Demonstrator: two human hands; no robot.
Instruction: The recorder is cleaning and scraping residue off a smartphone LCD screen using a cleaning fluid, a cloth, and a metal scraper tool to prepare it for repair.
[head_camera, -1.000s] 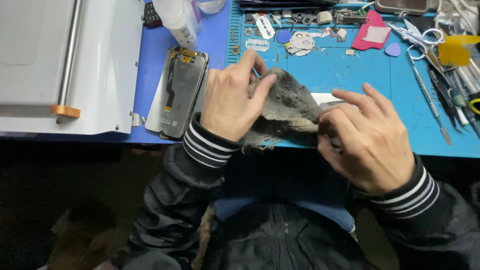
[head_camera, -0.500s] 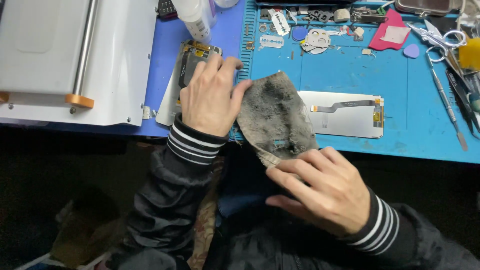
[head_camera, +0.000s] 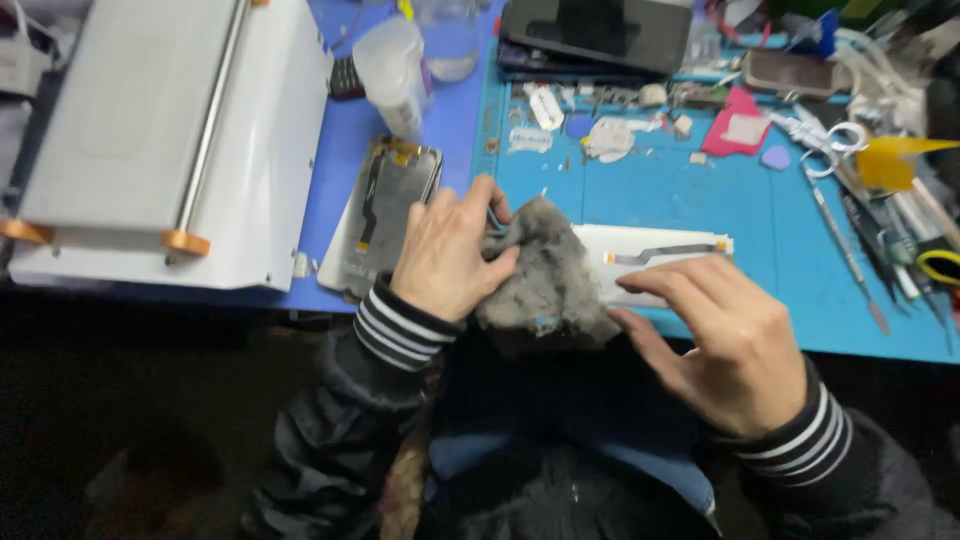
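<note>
Blue surface (head_camera: 740, 250), crowded with small tools: I log my left hand (head_camera: 445, 255) with fingers clamped on the grey rag (head_camera: 545, 280), right hand (head_camera: 725, 345) fingers spread over the white panel (head_camera: 650, 255) at the near edge, which risks sliding off or snagging its ribbon cable.

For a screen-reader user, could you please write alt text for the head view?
The left hand grips a dirty grey cloth while the right hand steadies a white panel on a blue mat. An opened phone lies left, beside a white machine.
</note>
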